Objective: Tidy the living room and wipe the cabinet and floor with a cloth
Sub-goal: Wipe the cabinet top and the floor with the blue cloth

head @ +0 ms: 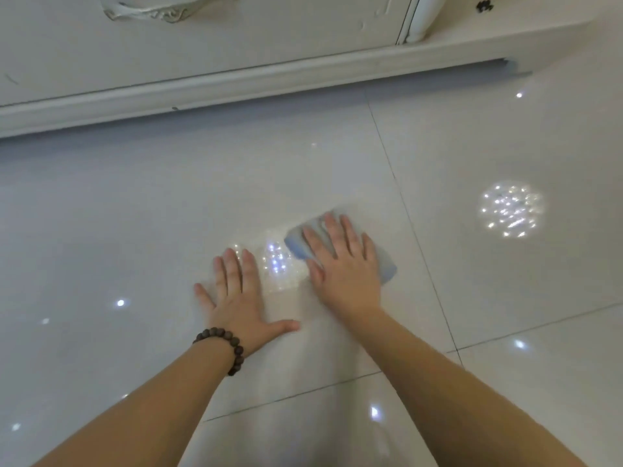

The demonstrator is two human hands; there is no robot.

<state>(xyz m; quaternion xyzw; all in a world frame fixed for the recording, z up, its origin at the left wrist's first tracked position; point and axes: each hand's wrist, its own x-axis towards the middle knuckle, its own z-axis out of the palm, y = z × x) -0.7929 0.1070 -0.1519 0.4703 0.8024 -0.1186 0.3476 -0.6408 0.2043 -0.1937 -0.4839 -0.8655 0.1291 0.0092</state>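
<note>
Two bare forearms reach in from the bottom edge over a glossy pale tiled floor (118,230), crossed by thin dark grout lines and dotted with reflected ceiling lights. A dark beaded bracelet (225,348) circles the left wrist. The left hand (241,298) lies flat on the tile, palm down, fingers straight and slightly fanned, thumb stretched out to the side, holding nothing. Just beside it and a little farther out, the right hand (344,264) presses down on a blue cloth (298,246), fingers straight and spread across its top rather than curled round it; the cloth lies flat on the floor under the palm, its edges showing at the left and right of the hand, which looks a touch blurred, so the cloth's exact folds are hard to make out. A round cluster of light reflections (510,207) glints on the tile off to the right. Beyond the hands stands the white cabinet (236,35), its base moulding meeting the floor, with an ornate curved handle (161,10) on its front near the top edge.
</note>
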